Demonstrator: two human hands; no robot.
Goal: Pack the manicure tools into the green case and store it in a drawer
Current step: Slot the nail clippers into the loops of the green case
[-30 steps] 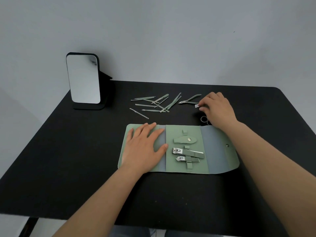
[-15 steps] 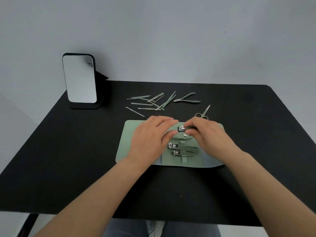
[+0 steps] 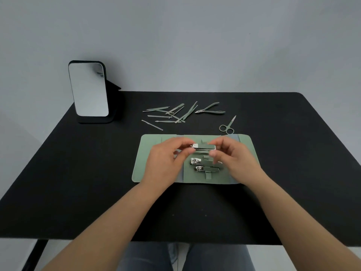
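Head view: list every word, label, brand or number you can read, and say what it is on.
No text can be read anywhere.
Two nail clippers in the green case: dark marks near their heads, too small and blurred to read.
Held nail clipper, mirror, scissors: no lettering visible.

light: soft, even, dim | shadows: faint | edges: wide-angle bowing | focus: slightly soft, perhaps compression blur

Black table [image 3: 78, 182] with rounded corners, matte top; a small standing mirror [image 3: 88, 89] sits at the back left; loose pile of thin green tools [image 3: 172, 114] mid-back, nippers [image 3: 211, 110] just right of them, scissors [image 3: 227, 126] a bit nearer; open green case [image 3: 145, 153] lies flat in the middle
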